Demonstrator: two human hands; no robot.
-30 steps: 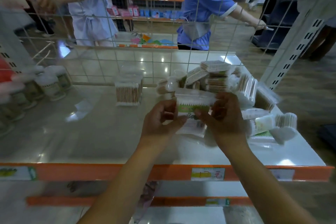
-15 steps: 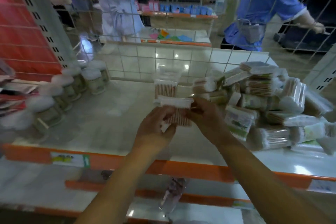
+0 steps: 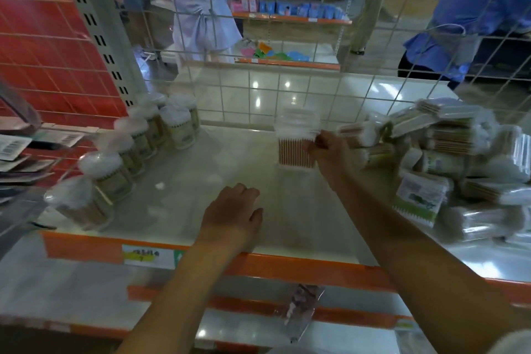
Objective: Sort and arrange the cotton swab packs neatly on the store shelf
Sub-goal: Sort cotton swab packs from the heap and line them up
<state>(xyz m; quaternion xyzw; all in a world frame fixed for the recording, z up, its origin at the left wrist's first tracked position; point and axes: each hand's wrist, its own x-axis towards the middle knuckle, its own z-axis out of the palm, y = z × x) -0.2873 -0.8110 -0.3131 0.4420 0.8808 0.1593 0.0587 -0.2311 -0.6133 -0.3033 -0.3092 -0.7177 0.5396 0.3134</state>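
A clear cotton swab pack (image 3: 296, 142) with wooden sticks stands upright near the back of the white shelf (image 3: 207, 181). My right hand (image 3: 330, 152) reaches to its right side and its fingers grip the pack's edge. My left hand (image 3: 234, 214) hovers low over the shelf's front, fingers loosely curled, holding nothing. A loose heap of swab packs (image 3: 448, 158) fills the shelf's right side. Round swab jars (image 3: 138, 149) stand in rows on the left.
A wire grid (image 3: 258, 89) backs the shelf, with people standing beyond it. An orange price rail (image 3: 287, 264) runs along the front edge. Carded goods (image 3: 17, 152) hang at far left. A plastic packet (image 3: 301, 307) hangs below the shelf.
Both hands held one pack in front of me. Now my right hand has carried it back against the standing pack, and my left hand has let go and dropped to the shelf front.
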